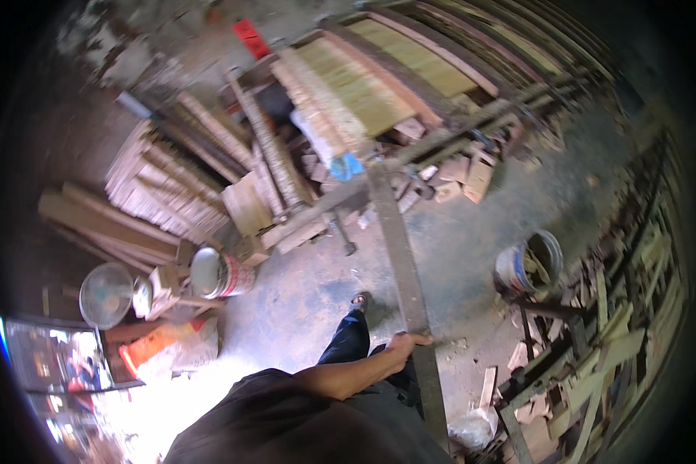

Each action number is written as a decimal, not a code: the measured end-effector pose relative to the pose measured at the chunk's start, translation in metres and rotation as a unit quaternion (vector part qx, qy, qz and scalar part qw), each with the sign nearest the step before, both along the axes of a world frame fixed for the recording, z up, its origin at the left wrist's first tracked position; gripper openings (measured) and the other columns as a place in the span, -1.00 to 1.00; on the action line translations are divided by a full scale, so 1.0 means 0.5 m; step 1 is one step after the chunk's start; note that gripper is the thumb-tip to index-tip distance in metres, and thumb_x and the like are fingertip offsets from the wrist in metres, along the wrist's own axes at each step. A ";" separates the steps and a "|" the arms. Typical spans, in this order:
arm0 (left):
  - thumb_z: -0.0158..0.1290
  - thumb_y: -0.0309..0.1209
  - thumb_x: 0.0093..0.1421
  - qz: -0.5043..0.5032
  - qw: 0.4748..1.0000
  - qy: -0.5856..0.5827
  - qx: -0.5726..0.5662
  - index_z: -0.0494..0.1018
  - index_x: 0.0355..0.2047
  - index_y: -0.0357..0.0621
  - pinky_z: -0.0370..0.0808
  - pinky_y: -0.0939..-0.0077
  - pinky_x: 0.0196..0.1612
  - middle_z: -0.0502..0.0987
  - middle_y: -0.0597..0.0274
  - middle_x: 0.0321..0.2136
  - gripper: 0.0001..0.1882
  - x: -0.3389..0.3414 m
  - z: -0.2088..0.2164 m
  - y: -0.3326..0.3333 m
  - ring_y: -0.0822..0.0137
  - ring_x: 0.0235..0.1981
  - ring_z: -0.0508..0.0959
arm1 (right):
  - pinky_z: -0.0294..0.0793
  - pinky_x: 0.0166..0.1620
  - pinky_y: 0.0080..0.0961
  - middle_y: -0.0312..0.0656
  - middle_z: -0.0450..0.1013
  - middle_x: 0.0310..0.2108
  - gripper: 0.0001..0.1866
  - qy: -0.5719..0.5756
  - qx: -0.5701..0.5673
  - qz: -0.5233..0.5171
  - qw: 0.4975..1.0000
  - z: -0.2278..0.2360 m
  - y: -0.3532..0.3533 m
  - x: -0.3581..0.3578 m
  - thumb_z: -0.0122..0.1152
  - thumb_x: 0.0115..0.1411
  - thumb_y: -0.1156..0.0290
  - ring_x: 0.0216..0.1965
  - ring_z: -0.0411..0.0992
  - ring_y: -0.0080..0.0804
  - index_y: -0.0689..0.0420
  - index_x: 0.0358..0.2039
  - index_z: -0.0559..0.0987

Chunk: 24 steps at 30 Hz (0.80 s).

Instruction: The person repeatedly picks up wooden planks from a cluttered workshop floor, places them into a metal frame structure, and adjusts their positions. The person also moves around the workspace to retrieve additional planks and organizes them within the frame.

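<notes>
A long, narrow grey-brown plank (406, 271) runs from the lower edge away toward the wooden stack. My left hand (408, 346) comes across from the left and grips the plank's near part. The thumb side lies over its top, while the other fingers are partly hidden. At its far end the plank reaches a long rail (325, 210) at the front of the stack; I cannot tell whether they touch. My right hand is out of view. One leg and a sandalled foot (359, 301) show left of the plank.
Boards lie in a clamped rack (394, 69) ahead, with a screw clamp (344, 236) jutting from its rail. Buckets stand left (223, 274) and right (530, 263). Scrap wood (595, 363) heaps up at right. Stacked slats (162, 185) and an orange-white sack (174, 348) lie left.
</notes>
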<state>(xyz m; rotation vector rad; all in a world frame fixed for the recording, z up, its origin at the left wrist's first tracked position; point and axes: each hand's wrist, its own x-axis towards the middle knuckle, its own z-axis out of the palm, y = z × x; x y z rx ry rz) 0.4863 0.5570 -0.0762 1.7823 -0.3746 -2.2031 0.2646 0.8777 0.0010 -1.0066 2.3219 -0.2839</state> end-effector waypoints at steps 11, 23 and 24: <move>0.30 -0.39 0.01 0.187 0.963 0.122 -0.150 0.59 -0.32 -0.25 0.47 0.34 -0.24 0.62 0.18 -0.40 -0.75 0.353 0.168 -0.123 0.28 -0.37 0.59 | 0.46 -0.19 -0.06 0.02 0.51 -0.30 -0.53 -0.030 0.010 0.189 0.982 0.059 -0.205 0.222 0.23 0.02 0.30 -0.26 0.50 0.11 0.16 -0.05 0.42; 0.25 -0.42 0.02 0.482 0.866 0.102 -0.087 0.52 -0.11 -0.34 0.49 0.25 -0.08 0.61 0.06 -0.21 -0.59 0.887 0.010 -0.148 0.13 -0.21 0.59 | 0.49 -0.15 -0.16 -0.04 0.54 -0.24 -0.57 -0.028 0.066 0.339 0.938 0.111 -0.491 0.601 0.16 0.15 0.23 -0.25 0.53 0.01 0.11 0.02 0.44; 0.23 -0.42 0.04 0.499 0.861 0.080 -0.065 0.53 -0.14 -0.36 0.48 0.22 -0.05 0.61 0.03 -0.23 -0.62 0.920 -0.018 -0.148 0.09 -0.19 0.58 | 0.49 -0.14 -0.17 -0.05 0.54 -0.23 -0.57 -0.029 0.074 0.350 0.933 0.111 -0.514 0.631 0.15 0.17 0.22 -0.25 0.54 0.00 0.11 0.02 0.44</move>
